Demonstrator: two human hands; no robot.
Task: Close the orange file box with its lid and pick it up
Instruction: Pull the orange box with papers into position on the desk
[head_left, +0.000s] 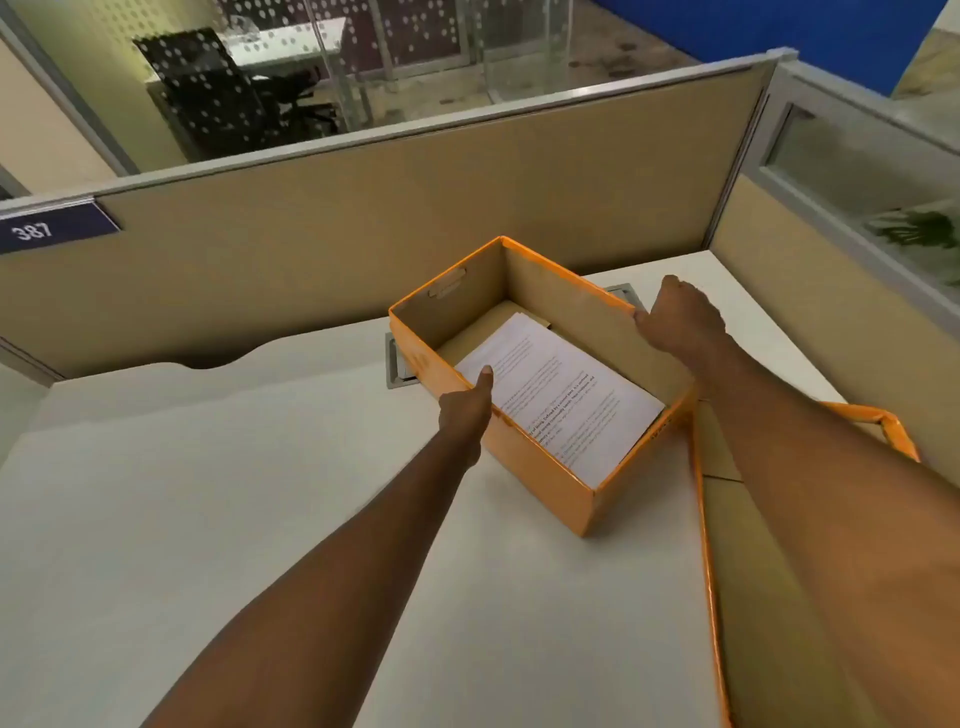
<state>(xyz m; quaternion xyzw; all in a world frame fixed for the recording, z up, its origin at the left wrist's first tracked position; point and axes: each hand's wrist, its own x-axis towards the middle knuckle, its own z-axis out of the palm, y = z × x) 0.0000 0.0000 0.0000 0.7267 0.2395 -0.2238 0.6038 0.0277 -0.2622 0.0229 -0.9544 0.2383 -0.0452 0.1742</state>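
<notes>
The orange file box (540, 475) stands open on the white desk, turned at an angle, with printed white papers (561, 397) lying flat inside. My left hand (467, 410) grips the box's left long wall, thumb over the rim. My right hand (675, 319) holds the far right wall at its top edge. The orange lid (709, 545) lies upside down on the desk to the right of the box, mostly hidden under my right forearm.
The white desk (260, 519) is bounded by beige partition panels (363, 218) at the back and right. A grey cable hatch (397, 364) sits just behind the box. A blue sign reading 387 (52, 228) hangs on the left partition.
</notes>
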